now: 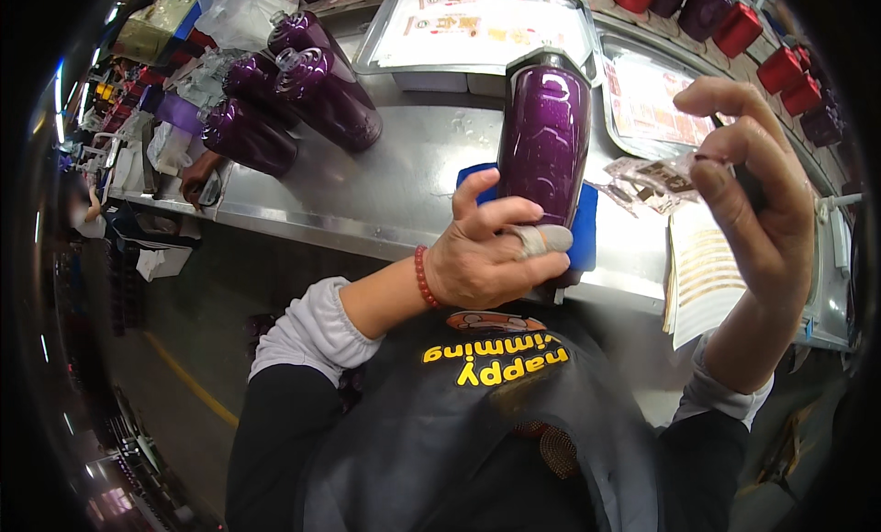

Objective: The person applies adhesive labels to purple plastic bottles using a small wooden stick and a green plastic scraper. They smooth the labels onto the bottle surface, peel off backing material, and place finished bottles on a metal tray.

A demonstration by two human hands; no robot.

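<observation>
My left hand wraps round the lower end of a glossy purple bottle, with a pale covering on one finger. The bottle lies tilted away from me over a blue pad, its narrower dark end at the far side. To the right, my raised right hand has thumb and fingertip pinched at the end of a clear film strip with printed marks. More clear film pieces lie crumpled below that strip, so where the held one ends is hard to make out.
Several purple bottles stand at the left of the metal table, near another person's hand. Metal trays with printed sheets sit at the back. A gold-striped paper stack overhangs the front edge. Red containers line the far right.
</observation>
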